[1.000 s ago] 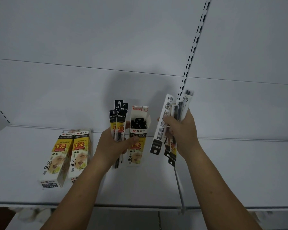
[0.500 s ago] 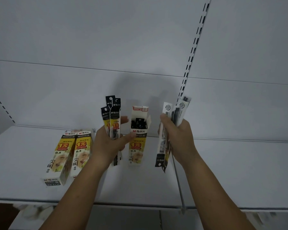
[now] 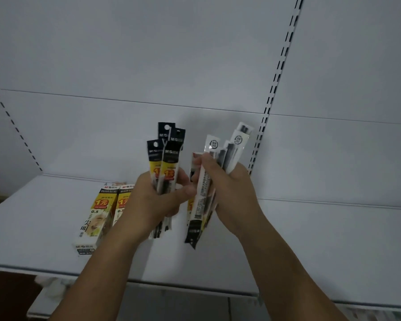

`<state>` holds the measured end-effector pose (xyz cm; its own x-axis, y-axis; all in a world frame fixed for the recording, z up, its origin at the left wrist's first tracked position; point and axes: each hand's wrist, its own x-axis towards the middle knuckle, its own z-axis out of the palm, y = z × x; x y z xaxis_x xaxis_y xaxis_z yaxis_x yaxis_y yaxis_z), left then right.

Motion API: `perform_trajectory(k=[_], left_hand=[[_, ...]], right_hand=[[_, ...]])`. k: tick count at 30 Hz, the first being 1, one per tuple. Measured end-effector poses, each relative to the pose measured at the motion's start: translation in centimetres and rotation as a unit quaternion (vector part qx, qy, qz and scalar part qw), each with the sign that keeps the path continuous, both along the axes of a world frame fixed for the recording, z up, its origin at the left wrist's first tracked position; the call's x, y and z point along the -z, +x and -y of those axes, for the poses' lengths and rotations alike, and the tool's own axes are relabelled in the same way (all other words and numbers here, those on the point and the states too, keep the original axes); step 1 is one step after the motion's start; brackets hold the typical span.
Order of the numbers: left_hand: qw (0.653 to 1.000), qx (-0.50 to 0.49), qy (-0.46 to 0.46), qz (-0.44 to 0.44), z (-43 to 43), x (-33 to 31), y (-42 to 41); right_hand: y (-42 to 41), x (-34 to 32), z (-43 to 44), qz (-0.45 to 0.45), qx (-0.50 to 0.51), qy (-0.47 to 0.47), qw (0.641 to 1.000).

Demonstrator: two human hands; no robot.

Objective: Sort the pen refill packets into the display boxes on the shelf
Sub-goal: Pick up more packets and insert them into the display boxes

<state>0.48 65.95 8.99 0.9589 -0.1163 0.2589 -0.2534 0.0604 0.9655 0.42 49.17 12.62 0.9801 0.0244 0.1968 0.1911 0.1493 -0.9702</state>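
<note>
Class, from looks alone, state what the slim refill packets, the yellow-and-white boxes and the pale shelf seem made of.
Slim printed refill packets: probably thin glossy plastic film, with shiny edges. Yellow-and-white display boxes: printed matte cardboard, folded corners. Pale grey shelf: likely painted metal, with an even matte coat.

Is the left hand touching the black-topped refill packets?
Touching. The head view shows the left hand gripping the black-topped refill packets, fingers curled round them.

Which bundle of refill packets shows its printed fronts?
The left hand's bundle of black-and-yellow plastic packets: logos and yellow labels face the camera. The right hand's white-backed bundle shows barcodes instead.
</note>
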Motion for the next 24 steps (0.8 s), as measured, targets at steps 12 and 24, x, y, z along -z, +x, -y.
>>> perform_trajectory(k=[12,24], left_hand=[[0.994,-0.025,0.070,-0.084,-1.1,-0.8,-1.2],[0.988,0.057,0.123,-0.075,-0.2,0.2,-0.3]], right_hand=[[0.9,-0.3,-1.7,-0.113,-0.077,0.237,0.962],[1.1,1.2,-0.7,-0.050,0.034,0.197,0.979]])
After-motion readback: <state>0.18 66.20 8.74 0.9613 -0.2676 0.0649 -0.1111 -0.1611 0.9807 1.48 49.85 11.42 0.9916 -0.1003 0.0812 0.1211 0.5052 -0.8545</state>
